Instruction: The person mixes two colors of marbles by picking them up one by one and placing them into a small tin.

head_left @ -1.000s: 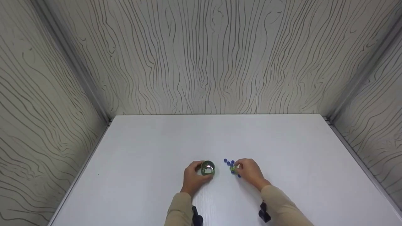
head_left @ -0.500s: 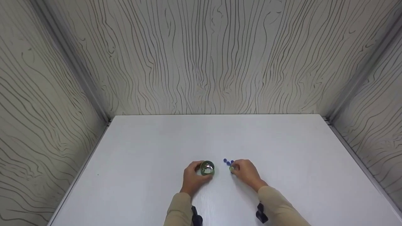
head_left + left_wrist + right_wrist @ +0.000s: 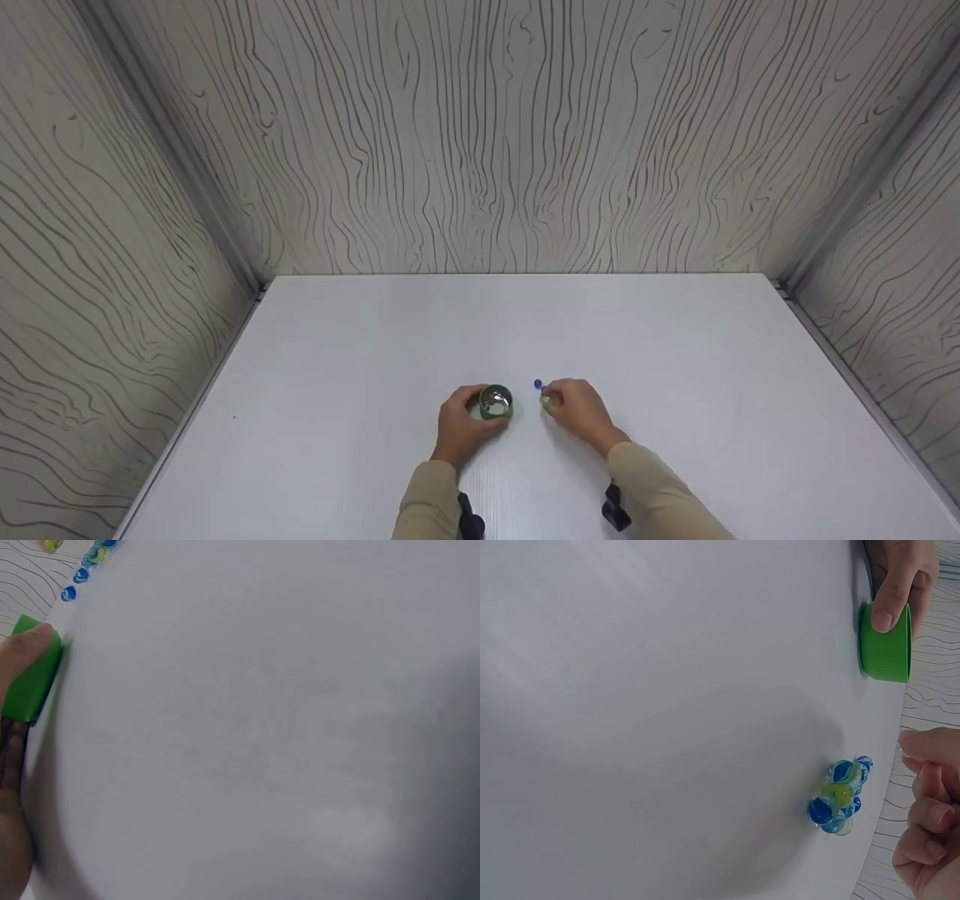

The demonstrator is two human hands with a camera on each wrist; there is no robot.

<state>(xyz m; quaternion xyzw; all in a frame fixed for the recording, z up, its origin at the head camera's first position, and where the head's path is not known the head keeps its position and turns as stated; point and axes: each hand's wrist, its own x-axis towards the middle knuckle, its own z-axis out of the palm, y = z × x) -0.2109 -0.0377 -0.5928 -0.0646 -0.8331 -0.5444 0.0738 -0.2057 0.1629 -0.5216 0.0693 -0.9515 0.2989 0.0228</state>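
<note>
My left hand [image 3: 459, 431] grips a small green cup [image 3: 496, 414], upright on the white table, with thumb and fingers around its sides. Its inside looks shiny in the head view; what it contains cannot be told. To the right, my right hand [image 3: 583, 412] pinches a yellow-green marble [image 3: 546, 400] between thumb and forefinger, just above the table. The same held marble [image 3: 51, 544] shows at the top edge of the left wrist view. Blue and yellow-green glass marbles [image 3: 840, 795] lie clustered below the right hand, which hides most of them from the head camera.
The white table [image 3: 360, 337] carries the cup and marbles. Patterned panels [image 3: 480, 135] enclose its back and sides. A tiny dark speck [image 3: 234, 417] is on the table's left. Dark bands [image 3: 616, 508] sit at both sleeves.
My right hand has pinched the yellow-green marble and shifted left toward the cup, covering more of the marbles on the table. My left hand and the cup stay in place.
</note>
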